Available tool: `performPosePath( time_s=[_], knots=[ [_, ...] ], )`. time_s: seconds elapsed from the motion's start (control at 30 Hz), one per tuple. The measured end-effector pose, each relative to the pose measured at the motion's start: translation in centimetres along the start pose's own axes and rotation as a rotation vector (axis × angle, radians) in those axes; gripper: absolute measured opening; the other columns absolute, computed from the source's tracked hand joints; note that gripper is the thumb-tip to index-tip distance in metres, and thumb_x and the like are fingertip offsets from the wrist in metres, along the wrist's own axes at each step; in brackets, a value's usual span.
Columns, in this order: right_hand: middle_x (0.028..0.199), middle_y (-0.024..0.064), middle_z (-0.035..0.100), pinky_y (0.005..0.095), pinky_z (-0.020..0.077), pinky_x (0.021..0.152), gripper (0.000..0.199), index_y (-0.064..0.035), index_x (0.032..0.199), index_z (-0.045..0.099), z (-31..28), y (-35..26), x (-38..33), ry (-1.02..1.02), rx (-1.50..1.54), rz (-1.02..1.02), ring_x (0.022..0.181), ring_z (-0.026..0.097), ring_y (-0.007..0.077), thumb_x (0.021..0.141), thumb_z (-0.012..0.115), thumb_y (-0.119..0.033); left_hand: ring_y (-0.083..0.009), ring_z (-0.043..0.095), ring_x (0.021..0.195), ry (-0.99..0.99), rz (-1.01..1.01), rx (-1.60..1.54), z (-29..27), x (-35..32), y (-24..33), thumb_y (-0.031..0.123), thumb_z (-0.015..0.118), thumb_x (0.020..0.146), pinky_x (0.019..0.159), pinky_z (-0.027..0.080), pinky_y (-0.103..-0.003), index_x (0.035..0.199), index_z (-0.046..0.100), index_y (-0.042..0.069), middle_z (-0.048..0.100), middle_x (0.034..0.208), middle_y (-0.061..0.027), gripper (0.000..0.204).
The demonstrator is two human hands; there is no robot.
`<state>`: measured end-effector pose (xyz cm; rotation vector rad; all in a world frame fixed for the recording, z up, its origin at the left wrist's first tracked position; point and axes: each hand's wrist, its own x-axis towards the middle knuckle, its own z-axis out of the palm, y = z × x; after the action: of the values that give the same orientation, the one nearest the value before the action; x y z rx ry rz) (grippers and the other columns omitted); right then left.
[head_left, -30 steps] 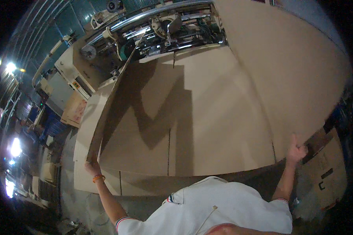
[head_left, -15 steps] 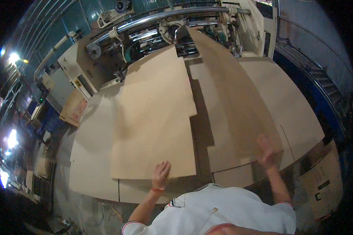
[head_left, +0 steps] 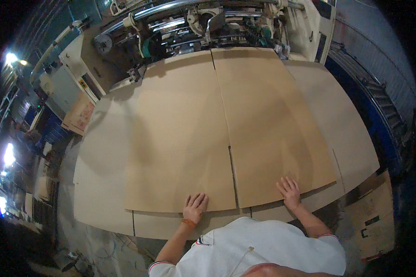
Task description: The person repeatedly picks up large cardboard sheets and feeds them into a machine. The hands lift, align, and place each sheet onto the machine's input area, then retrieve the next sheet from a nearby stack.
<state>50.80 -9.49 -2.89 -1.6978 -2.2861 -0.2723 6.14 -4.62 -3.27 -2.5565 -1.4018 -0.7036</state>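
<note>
Two brown cardboard sheets lie side by side before me, a left cardboard sheet (head_left: pixel 175 134) and a right cardboard sheet (head_left: pixel 272 129), with a thin gap between them that widens to a slot near my side. Both rest on larger, paler cardboard (head_left: pixel 104 161). My left hand (head_left: pixel 195 207), with an orange band at the wrist, lies palm down on the near edge of the left sheet, fingers extended. Palm down too, my right hand (head_left: pixel 289 192) touches the near edge of the right sheet with its fingers spread. Neither hand grips anything.
A machine (head_left: pixel 203 27) with rollers and metal bars spans the far side, just beyond the sheets. Its pale housings (head_left: pixel 81 64) stand left and right. A blue-framed roller conveyor (head_left: pixel 379 97) runs along the right. Printed cardboard (head_left: pixel 372 217) lies low at the right.
The right sheet, tilted up half a second ago, now lies flat beside the left one. My right hand has moved left onto its near edge; my left hand has shifted slightly.
</note>
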Motion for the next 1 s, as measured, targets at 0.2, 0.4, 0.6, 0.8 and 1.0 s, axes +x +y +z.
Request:
performPosePath(
  time_s=[0.2,0.4,0.6,0.8,1.0],
  knots=[
    [0.131,-0.0020,0.054,0.0627,0.0310,0.100,0.047,-0.0207,0.116,0.063,-2.2,1.0,3.7,0.109,-0.050,-0.079,0.123,0.047,0.0271,0.070,0.067,-0.014,-0.0170,0.057,0.111,0.146,0.071,0.106,-0.6,3.2,-2.6,0.020,0.065,0.080,0.103,0.035,-0.048,0.114,0.063,0.023,0.060,0.122,0.0043,0.034],
    [0.114,-0.0013,0.065,0.0591,0.0355,0.098,0.034,-0.0187,0.107,0.068,-7.1,3.8,12.5,0.347,-0.058,-0.144,0.113,0.055,0.0258,0.073,0.064,-0.017,-0.0178,0.055,0.113,0.134,0.056,0.136,-6.5,12.6,-4.4,0.019,0.066,0.079,0.103,0.034,-0.050,0.119,0.060,0.022,0.059,0.123,0.0035,0.041],
    [0.125,0.0000,0.059,0.0574,0.0352,0.099,0.041,-0.0164,0.114,0.065,0.4,4.3,8.0,0.101,0.156,-0.090,0.117,0.050,0.0256,0.073,0.061,-0.009,-0.0242,0.052,0.118,0.031,-0.040,-0.128,-1.2,9.1,-3.8,0.009,0.066,0.076,0.104,0.035,-0.047,0.120,0.060,0.018,0.058,0.126,-0.0028,0.045],
    [0.146,0.0078,0.037,0.0559,0.0209,0.109,0.054,-0.0103,0.131,0.051,-3.1,1.2,3.8,-0.478,0.208,-0.061,0.136,0.029,0.0308,0.078,0.058,-0.008,-0.0286,0.036,0.133,-0.452,-0.052,-0.171,-0.9,3.4,-1.4,0.012,0.067,0.070,0.108,0.029,-0.052,0.133,0.048,0.017,0.038,0.145,-0.0066,0.067],
    [0.149,0.0113,0.031,0.0583,0.0177,0.110,0.059,-0.0097,0.134,0.046,-2.4,4.1,7.0,-0.538,0.419,0.075,0.139,0.021,0.0362,0.078,0.062,-0.018,-0.0327,0.026,0.138,-0.694,-0.045,-0.376,-2.6,7.7,-7.9,0.036,0.071,0.069,0.109,0.020,-0.058,0.135,0.045,0.015,0.032,0.147,-0.0138,0.074]
  ],
)
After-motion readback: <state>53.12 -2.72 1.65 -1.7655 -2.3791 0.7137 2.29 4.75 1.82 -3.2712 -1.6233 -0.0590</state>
